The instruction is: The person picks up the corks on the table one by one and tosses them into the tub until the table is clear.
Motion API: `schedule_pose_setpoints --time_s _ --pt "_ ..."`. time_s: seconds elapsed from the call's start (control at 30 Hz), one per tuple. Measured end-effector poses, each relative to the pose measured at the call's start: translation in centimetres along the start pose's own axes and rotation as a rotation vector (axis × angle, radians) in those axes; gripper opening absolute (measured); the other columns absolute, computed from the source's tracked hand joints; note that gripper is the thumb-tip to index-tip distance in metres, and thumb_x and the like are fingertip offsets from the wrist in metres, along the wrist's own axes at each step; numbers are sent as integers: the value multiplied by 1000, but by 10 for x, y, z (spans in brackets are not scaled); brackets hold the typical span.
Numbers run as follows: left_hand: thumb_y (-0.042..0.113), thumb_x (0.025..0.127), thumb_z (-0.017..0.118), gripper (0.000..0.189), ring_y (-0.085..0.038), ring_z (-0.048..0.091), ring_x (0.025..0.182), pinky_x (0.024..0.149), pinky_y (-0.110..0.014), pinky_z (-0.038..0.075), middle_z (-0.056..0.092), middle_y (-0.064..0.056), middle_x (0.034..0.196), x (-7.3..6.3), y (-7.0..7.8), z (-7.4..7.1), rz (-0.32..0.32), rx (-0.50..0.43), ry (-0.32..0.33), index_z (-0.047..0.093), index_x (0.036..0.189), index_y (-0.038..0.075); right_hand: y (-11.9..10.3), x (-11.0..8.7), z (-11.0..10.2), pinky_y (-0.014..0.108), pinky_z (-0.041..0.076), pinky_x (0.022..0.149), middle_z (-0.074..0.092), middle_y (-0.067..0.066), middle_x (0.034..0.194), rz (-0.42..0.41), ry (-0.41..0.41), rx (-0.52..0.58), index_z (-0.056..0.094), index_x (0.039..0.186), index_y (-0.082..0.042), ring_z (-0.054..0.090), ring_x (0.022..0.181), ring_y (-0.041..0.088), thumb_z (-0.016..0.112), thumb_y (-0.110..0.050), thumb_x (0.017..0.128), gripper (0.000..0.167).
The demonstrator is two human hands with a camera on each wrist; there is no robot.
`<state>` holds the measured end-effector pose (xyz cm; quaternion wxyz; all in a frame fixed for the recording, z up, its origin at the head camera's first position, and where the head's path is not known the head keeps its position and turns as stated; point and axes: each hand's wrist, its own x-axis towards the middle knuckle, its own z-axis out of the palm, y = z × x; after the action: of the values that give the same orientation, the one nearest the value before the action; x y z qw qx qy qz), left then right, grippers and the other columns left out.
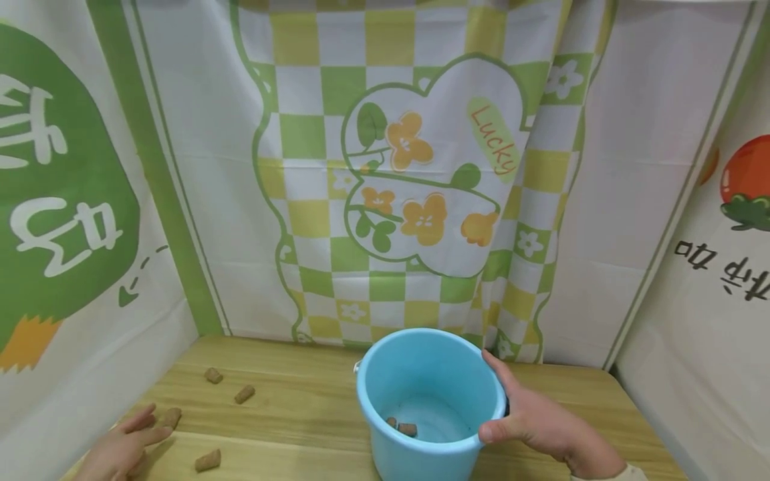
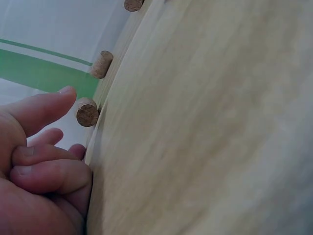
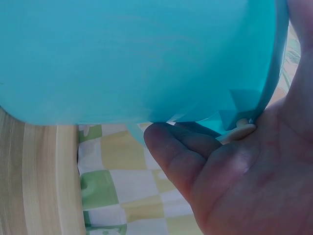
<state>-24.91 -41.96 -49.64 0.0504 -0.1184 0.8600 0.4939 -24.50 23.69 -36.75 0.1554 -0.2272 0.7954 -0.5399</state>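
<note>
A light blue bucket [image 1: 428, 454] stands at the front middle of the table, two corks [image 1: 407, 429] visible on its bottom. My right hand [image 1: 535, 421] grips its right side, thumb over the rim and fingers around the outside; in the right wrist view those fingers [image 3: 176, 156] curl against the blue wall. At the left, my left hand [image 1: 120, 446] reaches low over the table to a brown cork [image 1: 171, 419]. The left wrist view has that cork [image 2: 88, 115] just beyond the outstretched digit, with other fingers bent near the tabletop.
More corks lie on the wooden table [image 1: 301, 427]: one near the hand's front [image 1: 208, 461], one farther back [image 1: 244, 394], another toward the rear left [image 1: 213, 375]. Printed cloth [image 1: 385, 287] hangs behind the table and along both sides.
</note>
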Motion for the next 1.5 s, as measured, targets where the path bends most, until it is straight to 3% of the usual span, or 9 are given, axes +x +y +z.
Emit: schedule_pose_setpoints --time_s 0.03,0.13,0.3,0.4,0.53,0.77,1.0,1.27,1.5 --pt "45 92 69 103 -11 37 49 49 -28 39 62 -25 98 1 1 0 -76 -88 9 6 154 -7 0 0 0 41 46 88 39 27 144 2 0 -2 -7 160 -18 53 115 37 85 -34 81 122" --pt "45 89 72 105 -11 37 47 45 -28 39 48 -2 64 4 0 1 -93 -106 16 7 156 -4 1 0 0 41 47 88 41 26 142 4 1 -2 -6 160 -18 53 115 37 85 -35 81 122" --pt "43 89 73 101 -9 37 45 43 -27 39 58 -13 74 8 0 1 -59 -63 21 13 154 -6 1 0 1 42 47 87 42 26 141 0 3 1 -6 160 -18 53 115 37 85 -34 80 122" --pt "37 92 71 96 -9 37 45 44 -27 38 63 -26 103 12 0 2 -51 -83 12 13 155 -6 1 0 0 42 47 87 43 25 141 3 2 1 -6 160 -18 53 114 36 85 -34 80 122" --pt "23 94 69 85 -7 38 45 44 -26 39 18 -36 152 15 0 5 6 -118 32 16 153 -7 1 0 0 41 48 87 42 25 141 9 -10 13 -7 160 -18 53 115 36 84 -35 81 122" --pt "11 88 74 78 -6 40 44 43 -26 40 61 -18 119 19 -3 7 7 -209 93 29 149 -8 1 1 0 41 48 87 41 26 143 1 -11 22 -7 160 -18 53 115 37 84 -34 81 121" --pt "21 89 76 74 -7 40 44 44 -27 40 65 0 109 19 0 9 -11 -240 116 36 146 -5 1 1 0 41 48 87 39 26 144 5 -24 39 -8 159 -19 53 115 37 83 -35 83 120" --pt "16 91 74 72 -7 40 45 44 -27 41 65 4 109 17 3 10 -6 -261 118 35 145 -9 2 1 -1 41 48 87 40 26 143 4 -27 36 -8 159 -19 53 115 37 83 -35 83 120" --pt "19 94 71 73 -6 37 45 43 -25 39 58 10 80 15 1 8 -14 -302 61 30 147 -10 1 1 0 41 48 88 39 26 143 8 -23 39 -8 159 -19 52 116 37 84 -33 82 121"
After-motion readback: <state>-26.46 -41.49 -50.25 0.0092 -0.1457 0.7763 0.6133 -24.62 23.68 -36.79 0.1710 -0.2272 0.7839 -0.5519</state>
